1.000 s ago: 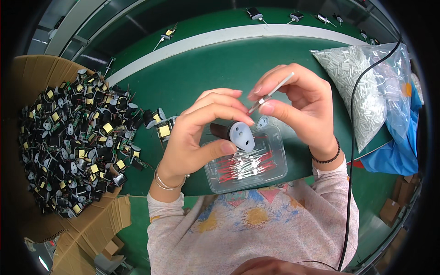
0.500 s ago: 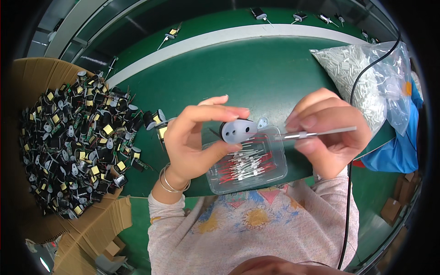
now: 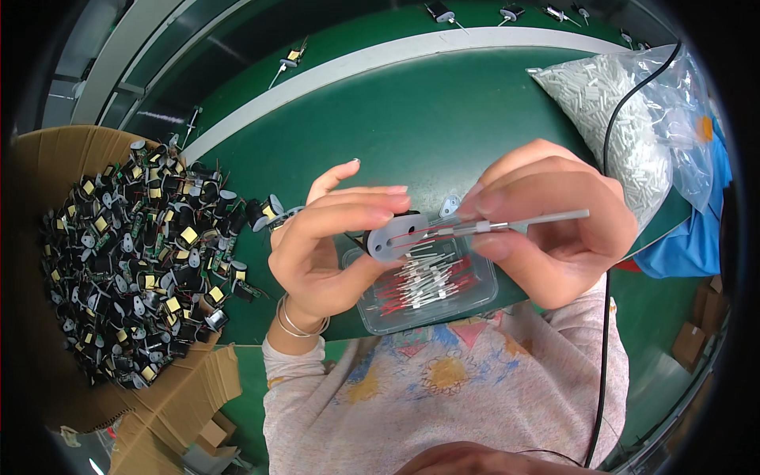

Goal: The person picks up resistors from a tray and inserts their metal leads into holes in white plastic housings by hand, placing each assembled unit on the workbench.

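My left hand [image 3: 313, 245] grips a small black part with a pale grey oval cap [image 3: 388, 243] between thumb and fingertips, its holes turned to the right. In the closed fingers of my right hand [image 3: 578, 214] is a thin white-and-metal pin [image 3: 554, 218] with fine red wires, lying nearly level. Its left end reaches the cap's right side; whether it enters a hole I cannot tell. Under both hands stands a clear plastic tray [image 3: 483, 297] holding several white pins with red leads [image 3: 423, 281]. A light grey oval plate [image 3: 450, 206] lies behind the tray.
A cardboard box [image 3: 47, 142] heaped with black, grey-capped parts [image 3: 142, 261] stands at left. A clear bag of short white tubes [image 3: 625, 119] lies at right, with a black cable [image 3: 606, 261] hanging before it. Finished-looking pieces lie beyond a white strip [image 3: 348, 65].
My right hand has moved left with the pin, bringing its end up to the cap. My left hand has shifted slightly left and tilted the cap.
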Action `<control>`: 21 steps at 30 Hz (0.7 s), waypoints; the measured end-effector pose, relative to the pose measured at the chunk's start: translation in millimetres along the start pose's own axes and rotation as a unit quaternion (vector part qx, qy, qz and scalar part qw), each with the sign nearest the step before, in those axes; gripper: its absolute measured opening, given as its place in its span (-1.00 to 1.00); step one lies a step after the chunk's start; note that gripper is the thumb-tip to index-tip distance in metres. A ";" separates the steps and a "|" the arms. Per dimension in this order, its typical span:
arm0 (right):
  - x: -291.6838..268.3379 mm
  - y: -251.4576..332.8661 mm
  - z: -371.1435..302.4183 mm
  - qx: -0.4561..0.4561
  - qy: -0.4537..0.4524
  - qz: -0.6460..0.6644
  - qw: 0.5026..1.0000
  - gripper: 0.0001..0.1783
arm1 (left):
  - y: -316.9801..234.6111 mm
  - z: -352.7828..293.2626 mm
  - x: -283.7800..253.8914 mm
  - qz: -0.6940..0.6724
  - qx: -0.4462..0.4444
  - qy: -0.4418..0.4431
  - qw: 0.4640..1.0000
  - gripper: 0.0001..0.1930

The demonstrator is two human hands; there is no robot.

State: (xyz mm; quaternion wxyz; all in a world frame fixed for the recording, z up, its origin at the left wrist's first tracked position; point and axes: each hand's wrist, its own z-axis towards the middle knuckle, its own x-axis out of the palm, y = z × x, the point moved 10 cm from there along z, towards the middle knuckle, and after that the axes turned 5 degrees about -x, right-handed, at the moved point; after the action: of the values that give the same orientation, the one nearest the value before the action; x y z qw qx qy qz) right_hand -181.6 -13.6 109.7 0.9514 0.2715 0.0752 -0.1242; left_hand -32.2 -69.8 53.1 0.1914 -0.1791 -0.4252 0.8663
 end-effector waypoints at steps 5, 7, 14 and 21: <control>0.0 1.8 1.3 -0.017 0.008 0.000 1.000 -0.76 | -0.9 -1.5 0.1 0.013 0.007 -0.004 1.000 -0.63; -0.1 5.0 2.2 -0.034 0.005 0.009 0.999 -0.75 | -1.2 -2.1 -0.7 0.021 0.004 -0.015 1.000 -0.63; 4.7 14.4 0.9 -0.040 0.042 -0.012 0.998 -0.68 | -2.7 -1.6 -1.3 0.034 0.014 -0.018 0.999 -0.63; 15.1 33.4 -7.6 -0.117 0.096 -0.096 0.984 -0.71 | -6.5 -2.4 -2.0 0.055 0.024 -0.027 0.998 -0.65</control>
State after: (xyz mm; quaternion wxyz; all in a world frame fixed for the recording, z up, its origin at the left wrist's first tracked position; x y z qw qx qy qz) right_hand -158.5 14.9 116.8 0.9485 0.1607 0.2063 -0.1790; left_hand -28.2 -65.4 57.2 0.1364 -0.1745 -0.3991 0.8898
